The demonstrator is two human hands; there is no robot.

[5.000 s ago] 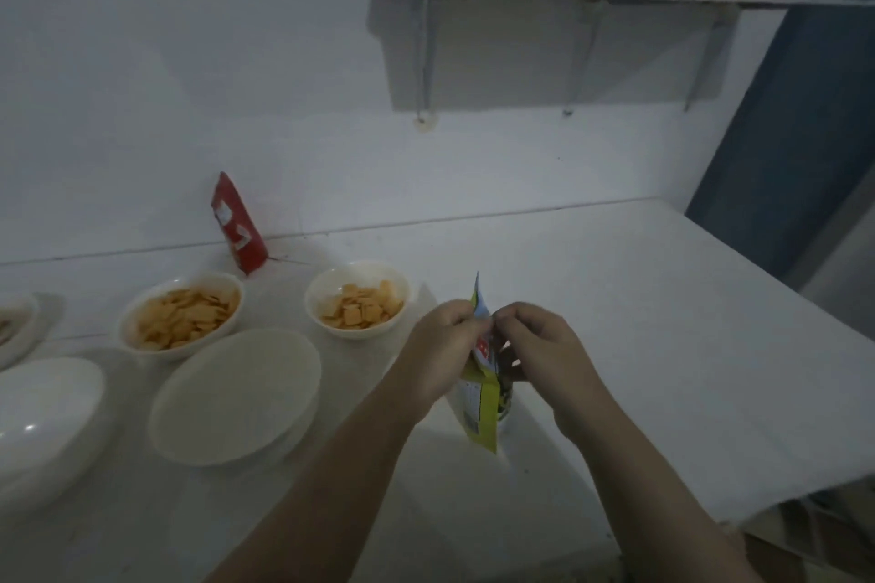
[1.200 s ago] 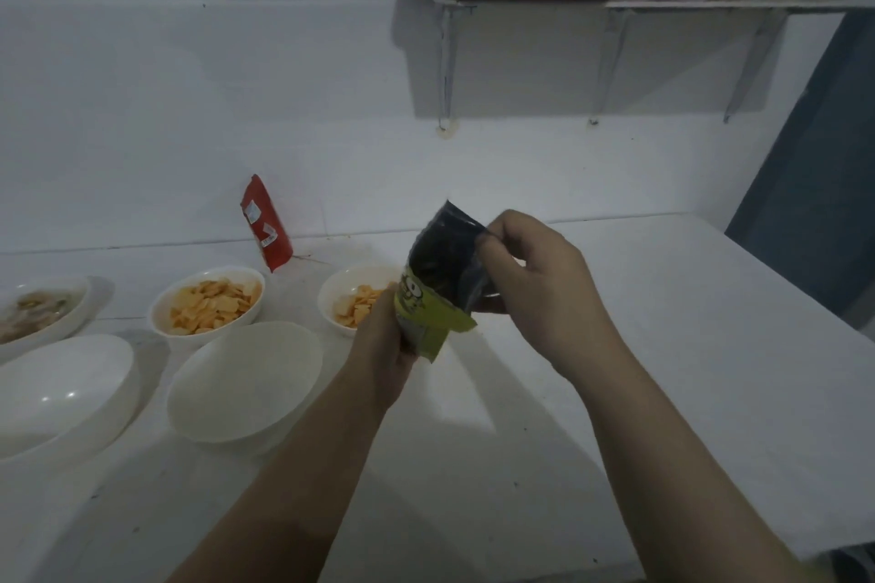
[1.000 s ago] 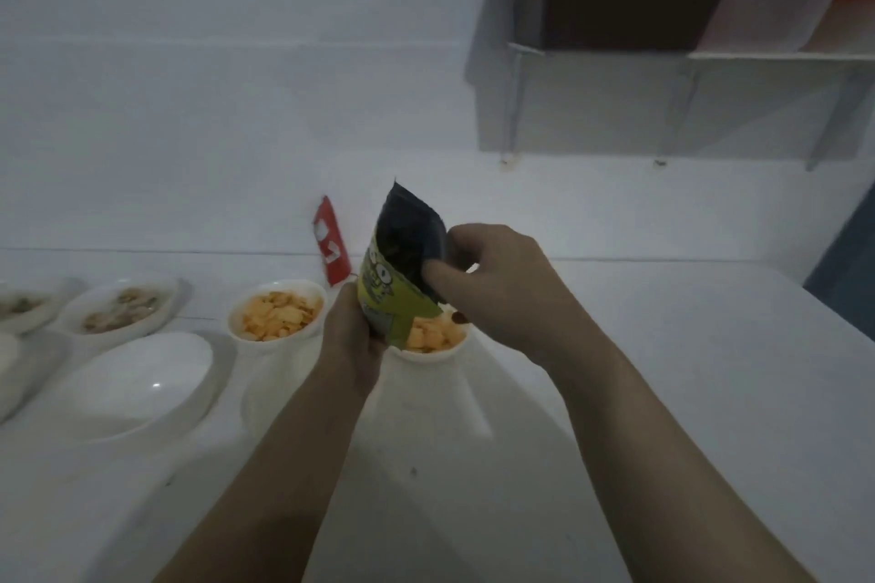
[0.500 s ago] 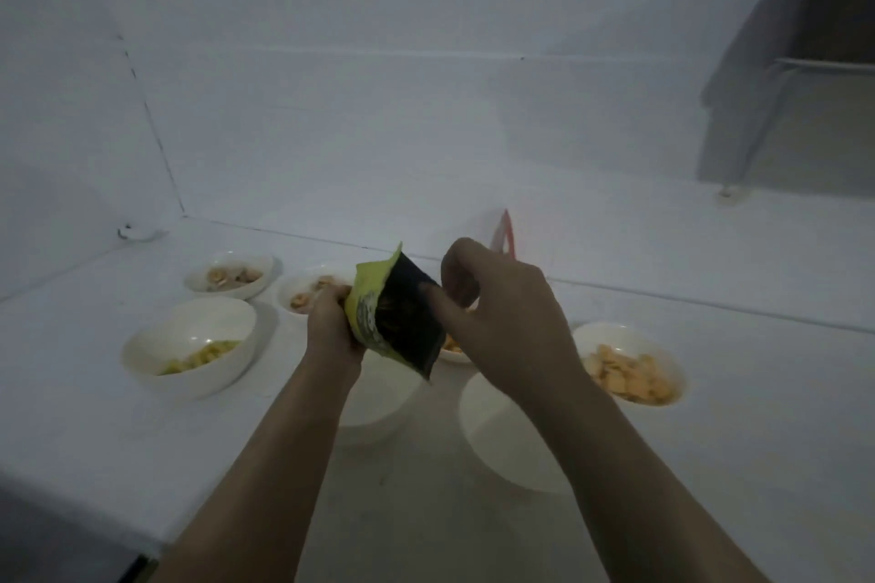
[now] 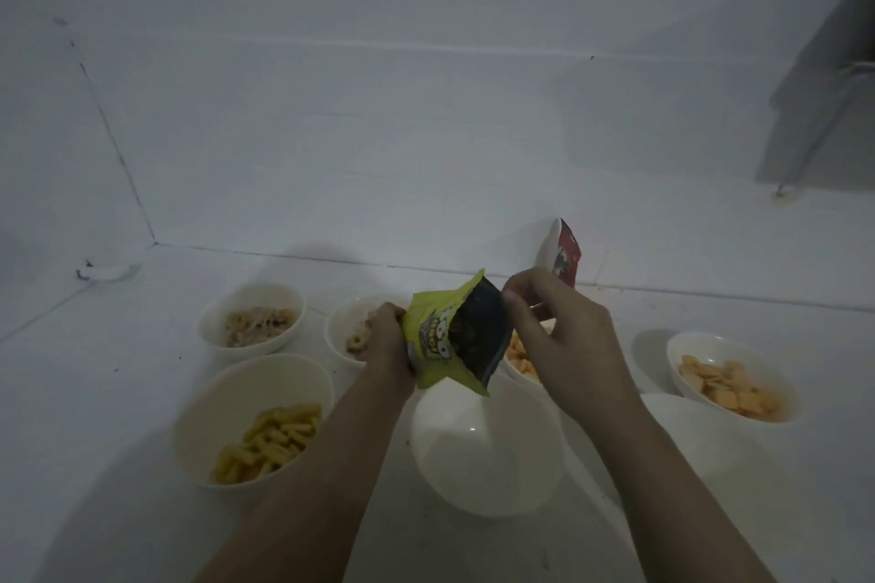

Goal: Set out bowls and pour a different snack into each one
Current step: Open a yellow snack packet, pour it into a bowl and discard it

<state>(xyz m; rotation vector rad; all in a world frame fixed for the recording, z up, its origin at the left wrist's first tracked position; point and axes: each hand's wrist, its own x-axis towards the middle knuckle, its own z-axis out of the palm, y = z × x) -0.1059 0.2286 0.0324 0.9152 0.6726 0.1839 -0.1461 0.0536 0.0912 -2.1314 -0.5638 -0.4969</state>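
I have brought the snack packet over the empty bowl, my left hand and right hand both pinching its sides.

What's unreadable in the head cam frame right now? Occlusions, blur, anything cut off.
- Contents of the green snack packet: its dark opening shows nothing, head view.
- Bowl of orange snacks behind the right hand: mostly hidden by the hand and packet.
- Bowl behind the left hand: partly covered, snack type unclear.
- Red packet print: too dim and small to read.
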